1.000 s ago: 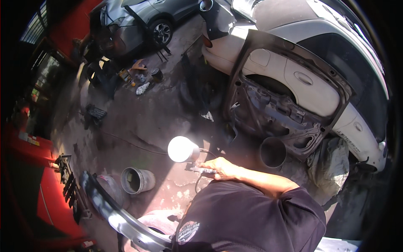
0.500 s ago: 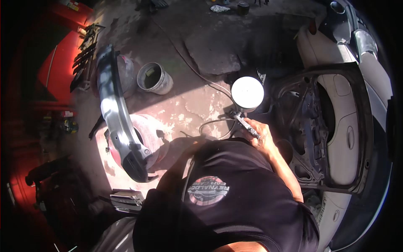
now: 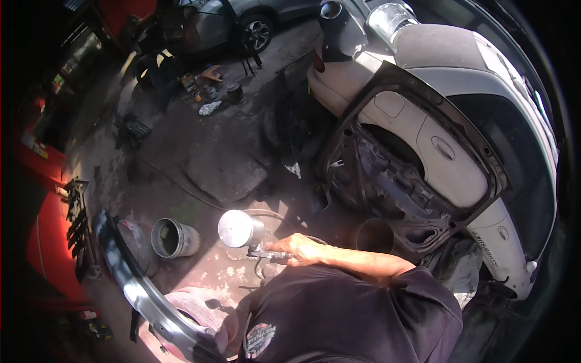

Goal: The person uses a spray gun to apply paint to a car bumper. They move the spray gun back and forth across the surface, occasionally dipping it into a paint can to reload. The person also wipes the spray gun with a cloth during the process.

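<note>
My right hand (image 3: 301, 250) is closed around the handle of a metal spray gun (image 3: 270, 255), held out in front of my body. A round cup with a bright white lid (image 3: 236, 228) sits on the gun. A thin hose (image 3: 270, 213) runs over the floor behind it. To the left stands a long curved car panel (image 3: 134, 275), grey and shiny, like a bumper part. It leans by a pinkish round object (image 3: 200, 305). My left hand is out of view.
A grey bucket (image 3: 175, 238) stands left of the gun. On the right, a dark car door or tailgate frame (image 3: 430, 91) rests against a beige car part (image 3: 439, 148). Several cans (image 3: 234, 92) and a crumpled white cloth (image 3: 210, 108) lie far off, near a grey car (image 3: 284, 13).
My view has swung to the right and up, bringing in the grey car. My right arm now reaches across from the right, and the spray gun points more to the left.
</note>
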